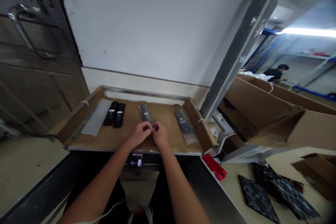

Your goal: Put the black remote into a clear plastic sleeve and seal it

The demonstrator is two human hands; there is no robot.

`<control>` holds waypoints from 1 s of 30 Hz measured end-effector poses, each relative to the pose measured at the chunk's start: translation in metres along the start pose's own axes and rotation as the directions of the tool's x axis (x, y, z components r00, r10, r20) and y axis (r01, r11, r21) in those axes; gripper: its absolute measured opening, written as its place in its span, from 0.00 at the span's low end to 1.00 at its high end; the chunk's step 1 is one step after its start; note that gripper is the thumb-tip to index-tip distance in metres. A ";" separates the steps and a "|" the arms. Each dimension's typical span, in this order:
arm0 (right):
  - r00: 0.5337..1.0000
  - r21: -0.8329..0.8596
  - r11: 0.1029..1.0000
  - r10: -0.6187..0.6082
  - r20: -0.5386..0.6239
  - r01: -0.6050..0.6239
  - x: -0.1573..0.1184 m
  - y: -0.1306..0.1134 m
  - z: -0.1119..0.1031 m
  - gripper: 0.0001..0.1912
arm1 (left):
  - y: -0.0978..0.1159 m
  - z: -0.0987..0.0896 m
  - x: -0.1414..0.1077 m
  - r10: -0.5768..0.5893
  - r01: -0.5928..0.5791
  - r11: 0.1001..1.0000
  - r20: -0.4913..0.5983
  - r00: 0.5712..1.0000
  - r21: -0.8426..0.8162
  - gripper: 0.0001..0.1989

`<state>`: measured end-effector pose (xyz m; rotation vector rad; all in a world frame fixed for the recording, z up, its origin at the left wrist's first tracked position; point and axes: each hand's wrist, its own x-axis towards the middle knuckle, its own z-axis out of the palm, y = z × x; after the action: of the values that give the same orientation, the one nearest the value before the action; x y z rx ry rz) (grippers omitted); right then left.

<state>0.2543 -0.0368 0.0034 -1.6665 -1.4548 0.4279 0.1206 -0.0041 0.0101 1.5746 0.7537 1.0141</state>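
pinching the near end of a wrapped remote [144, 111], the left hand [141, 133] and the right hand [160, 135] meet over the middle of a cardboard tray [165, 112]; the thumb and first finger of each hand look pressed together on the thin plastic; i cannot tell how the plastic is folded under the fingertips, since it is small and blurry there; the wrapped remote lies on the tray with its far end leaning a bit to the left, and it has a small white label; to the left, two black remotes [119, 116] lie side by side, each with a white label too; just left of them is some flat, cloudy plastic [96, 118]; to the right, well apart from the hands, another remote [183, 123] lies in clear plastic with its buttons up, near the tray's right wall; a small lit screen [136, 160] shows below the front edge; behind the tray is a white wall [157, 24]; a door handle [25, 35] shines on the far left; on the right are a big cardboard box [265, 99] and dark, shiny bags [258, 196] on the floor; far back, a person [274, 74] in a dark top bends near blue shelves [309, 91].
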 end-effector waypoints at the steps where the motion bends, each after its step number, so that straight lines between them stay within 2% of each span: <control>1: 1.000 -0.012 1.000 -0.002 -0.007 0.002 -0.002 0.000 -0.001 0.06 | 0.001 0.000 -0.002 0.019 -0.019 0.999 -0.007 1.000 0.032 0.02; 5: 0.997 -0.070 0.997 -0.033 -0.066 0.028 -0.013 0.001 -0.006 0.09 | 0.003 -0.006 -0.009 0.029 -0.029 0.997 -0.006 1.000 0.070 0.04; 8: 0.994 -0.055 0.996 -0.074 -0.083 0.069 -0.021 0.003 -0.011 0.11 | -0.003 -0.015 -0.007 -0.007 0.016 0.995 -0.081 0.997 0.103 0.07; 10: 0.995 -0.012 0.997 -0.071 -0.073 0.070 -0.026 0.008 -0.014 0.13 | -0.009 -0.021 -0.001 0.005 0.016 0.980 -0.108 0.994 0.197 0.07; 15: 0.999 0.208 0.978 0.032 -0.038 -0.023 -0.028 0.020 -0.019 0.15 | -0.017 -0.030 0.014 0.086 -0.064 0.896 -0.031 0.996 0.440 0.07; 18: 0.999 0.230 0.973 0.029 0.024 -0.034 -0.026 0.023 -0.019 0.16 | -0.015 -0.031 0.019 0.118 -0.102 0.851 0.001 0.993 0.515 0.08; 24: 0.996 0.177 0.984 -0.029 0.086 0.014 -0.029 0.017 -0.018 0.19 | -0.014 -0.028 0.037 0.091 -0.070 0.733 0.005 0.996 0.677 0.11; 28: 0.995 0.303 0.951 0.021 0.101 -0.051 -0.030 0.015 -0.019 0.21 | -0.019 -0.026 0.056 0.082 -0.043 0.646 -0.013 0.997 0.762 0.13; 30: 0.996 0.397 0.914 0.051 0.079 -0.078 -0.029 0.015 -0.022 0.22 | -0.021 -0.026 0.066 0.081 -0.059 0.626 0.011 0.997 0.778 0.14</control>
<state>0.2720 -0.0712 -0.0032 -1.3808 -1.2577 0.7713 0.1269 0.0691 0.0060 2.3558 1.2727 0.7828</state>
